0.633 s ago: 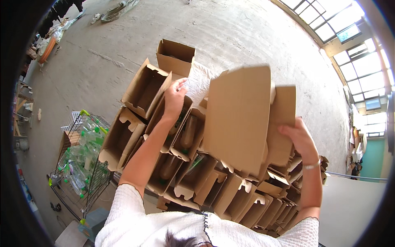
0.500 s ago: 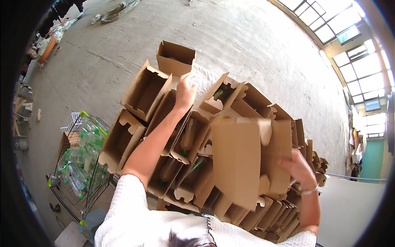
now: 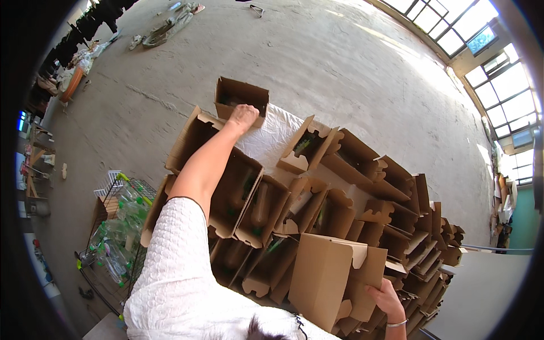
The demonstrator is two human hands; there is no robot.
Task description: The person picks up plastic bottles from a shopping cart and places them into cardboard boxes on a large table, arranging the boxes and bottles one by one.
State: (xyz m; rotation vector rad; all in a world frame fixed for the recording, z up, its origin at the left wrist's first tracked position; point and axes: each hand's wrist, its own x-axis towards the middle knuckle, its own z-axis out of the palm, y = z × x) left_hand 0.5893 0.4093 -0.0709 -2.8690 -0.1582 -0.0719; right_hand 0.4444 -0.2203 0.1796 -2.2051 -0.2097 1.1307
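Observation:
My left hand (image 3: pixel 245 116) reaches out far and closes over the near rim of an open cardboard box (image 3: pixel 241 88) at the far end of the group. My right hand (image 3: pixel 388 300), low at the right with a bracelet on the wrist, grips the side of another cardboard box (image 3: pixel 323 277). That box is tilted over the rows, close to my body. Between the hands stand several open boxes with plastic bottles inside, one a clear bottle (image 3: pixel 260 205) lying along its box. My left fingertips are partly hidden behind the far box's wall.
A wire cart (image 3: pixel 144 190) filled with clear, green-capped bottles (image 3: pixel 116 243) stands at the left. Many more cardboard boxes (image 3: pixel 419 249) crowd the right side. White sheeting (image 3: pixel 275 127) shows under the far boxes. A white panel (image 3: pixel 487 294) stands at the lower right.
My left hand has gone from beside the far box's right corner to its near rim. My right hand has brought its box lower and nearer my body, uncovering boxes behind it.

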